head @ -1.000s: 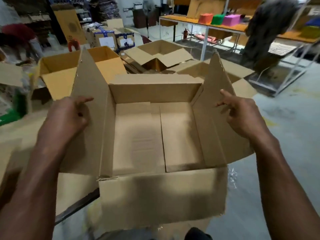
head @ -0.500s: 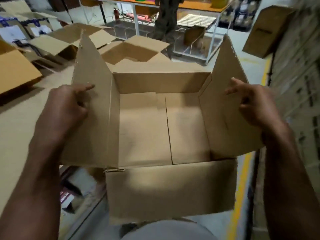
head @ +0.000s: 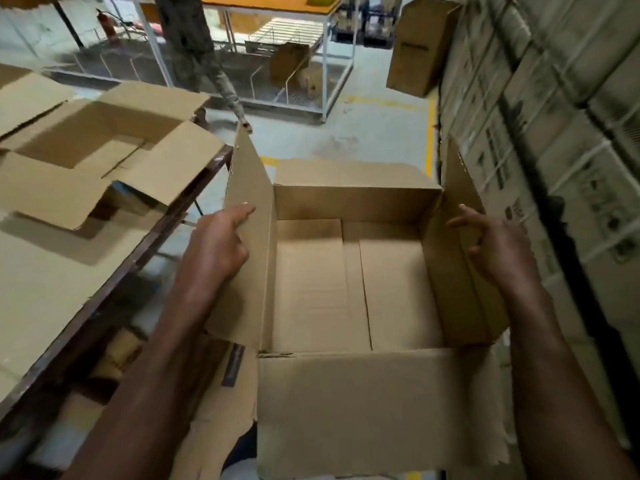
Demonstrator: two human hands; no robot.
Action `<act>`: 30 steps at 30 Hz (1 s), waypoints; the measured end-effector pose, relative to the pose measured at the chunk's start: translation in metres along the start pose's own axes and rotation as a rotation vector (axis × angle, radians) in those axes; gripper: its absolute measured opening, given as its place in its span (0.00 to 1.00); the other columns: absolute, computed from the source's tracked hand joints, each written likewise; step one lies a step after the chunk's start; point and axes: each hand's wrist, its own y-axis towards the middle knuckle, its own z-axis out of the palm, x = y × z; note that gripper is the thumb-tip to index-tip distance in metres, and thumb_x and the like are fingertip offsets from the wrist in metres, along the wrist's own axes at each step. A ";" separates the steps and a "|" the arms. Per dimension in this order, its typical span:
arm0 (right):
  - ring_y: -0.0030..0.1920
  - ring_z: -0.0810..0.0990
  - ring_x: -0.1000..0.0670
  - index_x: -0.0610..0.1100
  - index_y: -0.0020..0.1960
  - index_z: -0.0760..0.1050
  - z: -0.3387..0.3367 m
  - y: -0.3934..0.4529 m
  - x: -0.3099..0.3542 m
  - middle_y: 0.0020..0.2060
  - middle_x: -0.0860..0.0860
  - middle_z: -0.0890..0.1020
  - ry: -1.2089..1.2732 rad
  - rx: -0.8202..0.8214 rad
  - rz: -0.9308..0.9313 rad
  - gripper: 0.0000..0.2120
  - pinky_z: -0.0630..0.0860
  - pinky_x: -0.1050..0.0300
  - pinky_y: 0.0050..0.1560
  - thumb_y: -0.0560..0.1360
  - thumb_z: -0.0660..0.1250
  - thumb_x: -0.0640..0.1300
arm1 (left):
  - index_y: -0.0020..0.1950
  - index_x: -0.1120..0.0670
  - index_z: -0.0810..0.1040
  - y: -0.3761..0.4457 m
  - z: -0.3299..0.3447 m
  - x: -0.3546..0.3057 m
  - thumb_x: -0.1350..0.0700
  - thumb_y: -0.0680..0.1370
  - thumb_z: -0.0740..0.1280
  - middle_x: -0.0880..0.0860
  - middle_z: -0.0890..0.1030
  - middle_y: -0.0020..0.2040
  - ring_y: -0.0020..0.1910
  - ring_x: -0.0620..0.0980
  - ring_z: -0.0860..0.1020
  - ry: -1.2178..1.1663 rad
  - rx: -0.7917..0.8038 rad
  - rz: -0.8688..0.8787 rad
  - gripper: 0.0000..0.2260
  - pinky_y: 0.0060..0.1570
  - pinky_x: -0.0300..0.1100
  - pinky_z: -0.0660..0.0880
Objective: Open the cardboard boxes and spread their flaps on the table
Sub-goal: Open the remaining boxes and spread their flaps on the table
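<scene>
Beside the table (head: pixel 114 271), off its right edge and held above the floor, is the cardboard box (head: pixel 349 282) under inspection: top open, interior visible, nothing inside.

Task status, as judged from this view:
- Done: box opened. All four flaps clear of the opening. Near flap (head: pixel 374 410) hangs down toward the person; far flap (head: pixel 353 173) folded out away.
- Part done: left side flap (head: pixel 247 188) and right side flap (head: pixel 460 216) stand nearly upright, not laid flat.
- Not done: this box isn't on the table yet, so flaps aren't spread there.
- One other opened box (head: pixel 93 147) already sits on the table w/ flaps spread; a further one shows at the far-left edge.

Hands vs. box:
- Left hand (head: pixel 216 247) on outer side of the left flap, forefinger extended along its face, other fingers curled; thumb hidden, so pinch vs. press: cannot tell.
- Right hand (head: pixel 498 247) at the right flap, fingers loosely curled at its edge, appears to grip it; blur limits certainty.
- Box sits btwn both hands.
</scene>
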 end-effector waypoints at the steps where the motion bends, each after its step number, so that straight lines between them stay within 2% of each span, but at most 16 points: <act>1: 0.55 0.82 0.43 0.55 0.66 0.78 0.005 0.015 -0.008 0.70 0.47 0.77 0.043 0.000 0.035 0.30 0.81 0.55 0.43 0.72 0.69 0.28 | 0.74 0.49 0.75 0.018 0.015 -0.002 0.71 0.73 0.63 0.56 0.79 0.69 0.67 0.57 0.78 -0.006 0.025 0.003 0.31 0.69 0.49 0.73; 3: 0.57 0.82 0.42 0.52 0.64 0.80 0.012 0.044 -0.022 0.71 0.48 0.75 0.030 -0.012 0.044 0.25 0.76 0.66 0.36 0.75 0.67 0.29 | 0.74 0.48 0.74 0.056 0.042 -0.005 0.70 0.73 0.62 0.56 0.80 0.68 0.66 0.57 0.78 -0.020 0.056 0.021 0.32 0.67 0.52 0.75; 4: 0.59 0.81 0.42 0.51 0.63 0.81 0.013 0.058 -0.026 0.72 0.50 0.74 -0.007 -0.017 0.043 0.24 0.79 0.65 0.41 0.75 0.67 0.28 | 0.74 0.47 0.74 0.077 0.055 -0.007 0.70 0.73 0.61 0.56 0.80 0.67 0.66 0.58 0.79 -0.025 0.067 0.034 0.32 0.65 0.54 0.76; 5: 0.62 0.80 0.43 0.50 0.62 0.81 0.015 0.073 -0.028 0.73 0.52 0.73 -0.047 -0.022 0.046 0.25 0.82 0.58 0.50 0.73 0.67 0.27 | 0.74 0.47 0.74 0.098 0.066 -0.010 0.71 0.72 0.60 0.57 0.81 0.67 0.65 0.59 0.79 -0.029 0.082 0.042 0.33 0.64 0.55 0.77; 7: 0.68 0.76 0.45 0.50 0.61 0.82 0.017 0.106 -0.029 0.73 0.53 0.73 -0.130 -0.044 0.059 0.27 0.77 0.49 0.64 0.71 0.68 0.24 | 0.73 0.47 0.75 0.146 0.083 -0.019 0.71 0.72 0.60 0.57 0.80 0.67 0.64 0.60 0.79 -0.036 0.090 0.051 0.33 0.63 0.55 0.77; 10: 0.72 0.72 0.44 0.49 0.61 0.81 0.015 0.161 -0.025 0.74 0.53 0.72 -0.157 -0.087 0.114 0.27 0.74 0.46 0.68 0.71 0.67 0.24 | 0.73 0.47 0.75 0.218 0.101 -0.034 0.70 0.73 0.60 0.56 0.80 0.67 0.65 0.59 0.79 -0.046 0.093 0.087 0.32 0.63 0.55 0.77; 13: 0.66 0.77 0.43 0.51 0.62 0.80 0.014 0.220 -0.018 0.75 0.55 0.71 -0.126 -0.101 0.139 0.28 0.78 0.42 0.61 0.71 0.67 0.24 | 0.73 0.47 0.75 0.287 0.111 -0.048 0.70 0.72 0.60 0.58 0.82 0.63 0.62 0.61 0.81 -0.028 0.083 0.146 0.32 0.61 0.54 0.78; 16: 0.60 0.79 0.45 0.57 0.61 0.79 0.022 0.276 -0.020 0.75 0.57 0.69 -0.061 -0.069 0.128 0.29 0.75 0.51 0.51 0.72 0.67 0.26 | 0.74 0.48 0.74 0.347 0.119 -0.058 0.72 0.73 0.60 0.58 0.82 0.62 0.59 0.61 0.81 -0.023 0.067 0.146 0.33 0.56 0.52 0.79; 18: 0.64 0.77 0.47 0.57 0.62 0.78 0.029 0.319 -0.013 0.76 0.56 0.69 -0.076 -0.082 0.124 0.30 0.75 0.53 0.52 0.72 0.66 0.26 | 0.74 0.47 0.74 0.392 0.123 -0.059 0.72 0.73 0.60 0.58 0.82 0.64 0.60 0.61 0.81 -0.033 0.060 0.145 0.33 0.57 0.54 0.80; 20: 0.71 0.73 0.44 0.53 0.63 0.79 0.041 0.365 -0.005 0.76 0.55 0.69 -0.111 -0.085 0.134 0.28 0.79 0.46 0.57 0.73 0.66 0.26 | 0.74 0.47 0.74 0.440 0.132 -0.058 0.72 0.72 0.60 0.58 0.81 0.66 0.63 0.61 0.80 -0.036 0.055 0.139 0.33 0.59 0.55 0.79; 22: 0.69 0.73 0.43 0.52 0.63 0.80 0.056 0.415 -0.001 0.75 0.55 0.70 -0.106 -0.069 0.121 0.27 0.80 0.48 0.56 0.73 0.66 0.25 | 0.74 0.48 0.75 0.491 0.140 -0.058 0.71 0.72 0.60 0.57 0.80 0.68 0.65 0.60 0.78 -0.025 0.054 0.115 0.33 0.62 0.54 0.78; 23: 0.66 0.76 0.43 0.52 0.62 0.81 0.064 0.444 -0.001 0.75 0.55 0.70 -0.103 -0.057 0.115 0.28 0.81 0.51 0.53 0.72 0.65 0.25 | 0.74 0.49 0.75 0.519 0.143 -0.057 0.71 0.71 0.60 0.57 0.79 0.68 0.66 0.60 0.78 -0.023 0.047 0.106 0.33 0.64 0.54 0.77; 25: 0.52 0.82 0.46 0.54 0.60 0.82 0.080 0.508 -0.002 0.74 0.56 0.72 -0.084 -0.017 0.098 0.30 0.79 0.58 0.39 0.71 0.64 0.24 | 0.73 0.50 0.76 0.575 0.149 -0.055 0.72 0.71 0.59 0.56 0.80 0.68 0.67 0.60 0.77 -0.017 0.024 0.087 0.33 0.65 0.54 0.76; 28: 0.38 0.81 0.48 0.53 0.58 0.83 0.104 0.608 0.006 0.73 0.56 0.73 -0.044 0.066 0.054 0.33 0.70 0.65 0.27 0.67 0.60 0.23 | 0.73 0.51 0.76 0.650 0.154 -0.054 0.72 0.71 0.60 0.56 0.80 0.68 0.67 0.59 0.77 -0.008 -0.010 0.033 0.33 0.66 0.52 0.75; 30: 0.35 0.78 0.52 0.53 0.59 0.82 0.122 0.671 0.019 0.73 0.58 0.73 -0.029 0.108 0.044 0.33 0.67 0.68 0.24 0.68 0.59 0.22 | 0.74 0.52 0.75 0.694 0.154 -0.053 0.73 0.72 0.61 0.58 0.79 0.69 0.67 0.61 0.77 -0.002 -0.028 -0.001 0.32 0.66 0.52 0.75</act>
